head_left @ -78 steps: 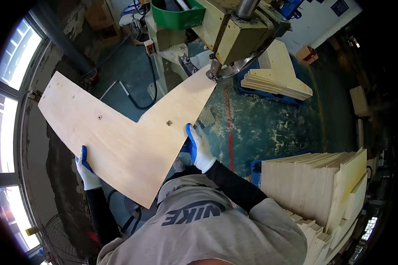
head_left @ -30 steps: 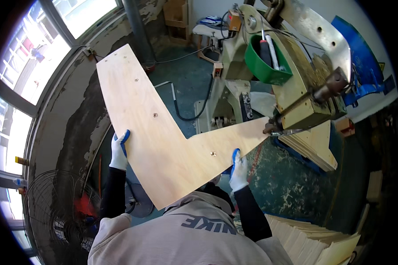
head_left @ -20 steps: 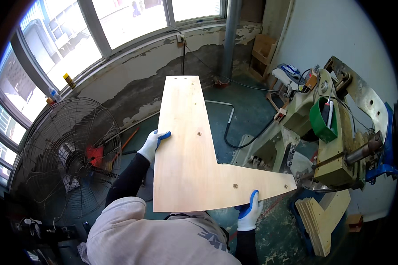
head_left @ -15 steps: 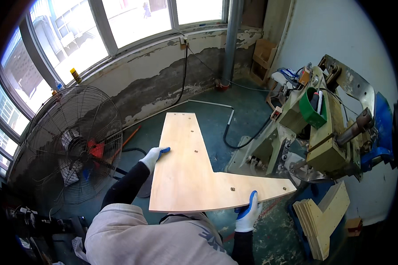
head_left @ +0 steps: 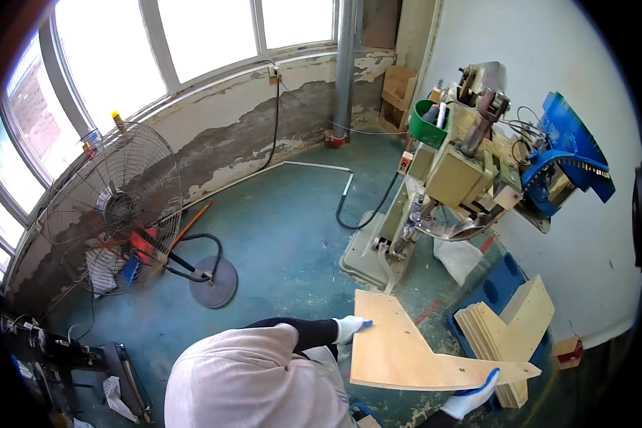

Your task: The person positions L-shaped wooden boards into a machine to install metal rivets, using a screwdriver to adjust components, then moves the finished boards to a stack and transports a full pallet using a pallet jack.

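Note:
An L-shaped plywood panel [head_left: 399,349] with several small metal inserts is held low in front of me, toward the right. My left hand [head_left: 351,328], in a white and blue glove, grips its left edge, with the fingers on the top face. My right hand [head_left: 476,396], gloved alike, holds the lower edge near the narrow arm, its thumb on top; its other fingers are mostly hidden beneath. Just beyond the panel's right end lies a stack of similar plywood panels [head_left: 524,324], partly covered by the held one, on a blue support [head_left: 503,274].
A green and grey machine [head_left: 449,175] with a green cup [head_left: 428,128] and blue guard [head_left: 567,160] stands at the right. At left is a large wire fan [head_left: 114,207] with a round base [head_left: 212,282]. A small carton [head_left: 567,353] sits by the right wall. A cable crosses the floor.
Both hands have carried the plywood panel right and down, from in front of me to beside the stack. My body has leaned and the view has turned to the right.

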A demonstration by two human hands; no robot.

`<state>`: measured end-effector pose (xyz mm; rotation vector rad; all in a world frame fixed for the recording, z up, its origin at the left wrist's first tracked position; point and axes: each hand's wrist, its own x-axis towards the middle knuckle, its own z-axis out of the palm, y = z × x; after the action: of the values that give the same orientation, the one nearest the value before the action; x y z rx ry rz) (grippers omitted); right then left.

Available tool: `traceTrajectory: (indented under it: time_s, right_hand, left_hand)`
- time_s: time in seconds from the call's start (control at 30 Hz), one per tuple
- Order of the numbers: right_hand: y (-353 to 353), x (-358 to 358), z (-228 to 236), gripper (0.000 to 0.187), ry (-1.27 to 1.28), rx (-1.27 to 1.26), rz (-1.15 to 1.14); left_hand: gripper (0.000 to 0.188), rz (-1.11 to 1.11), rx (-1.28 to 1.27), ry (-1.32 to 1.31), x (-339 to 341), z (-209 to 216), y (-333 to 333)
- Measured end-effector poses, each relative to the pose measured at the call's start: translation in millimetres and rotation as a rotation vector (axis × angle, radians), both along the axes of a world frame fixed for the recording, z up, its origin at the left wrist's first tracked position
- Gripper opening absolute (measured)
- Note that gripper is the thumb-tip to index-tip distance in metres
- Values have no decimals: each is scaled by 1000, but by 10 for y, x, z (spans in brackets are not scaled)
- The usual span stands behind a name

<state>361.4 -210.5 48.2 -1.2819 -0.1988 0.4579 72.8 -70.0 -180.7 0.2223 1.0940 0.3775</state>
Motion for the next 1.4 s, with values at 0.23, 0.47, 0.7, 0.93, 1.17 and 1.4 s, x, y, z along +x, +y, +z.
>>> traceTrajectory:
  time_s: [0.23, 0.47, 0.7, 0.93, 1.17, 1.4]
  right_hand:
    - [-604, 1294, 5, 45, -666, -261, -202]
    - [-761, 2050, 453, 60, -61, 22, -205]
    - [-1461, 3255, -110, 60, -126, -14, -296]
    - [-1888, 4510, -515, 43, -644, -721, -310]
    - [-2239, 5251, -272, 43, -204, -497, -555]
    - [-1681, 6872, -536, 22, -440, -430, -320]
  left_hand:
    - [41, -170, 32, -82, 1605, 160, 75]
    - [43, -143, 72, -225, 2991, 383, 269]
    - [42, -232, 293, -66, 4071, 1042, 307]
    - [39, -18, 512, -118, 5365, 980, 230]
    - [50, -32, 1205, -54, 6614, 738, -254]
    - [35, -165, 997, -214, 8250, 1144, -281]
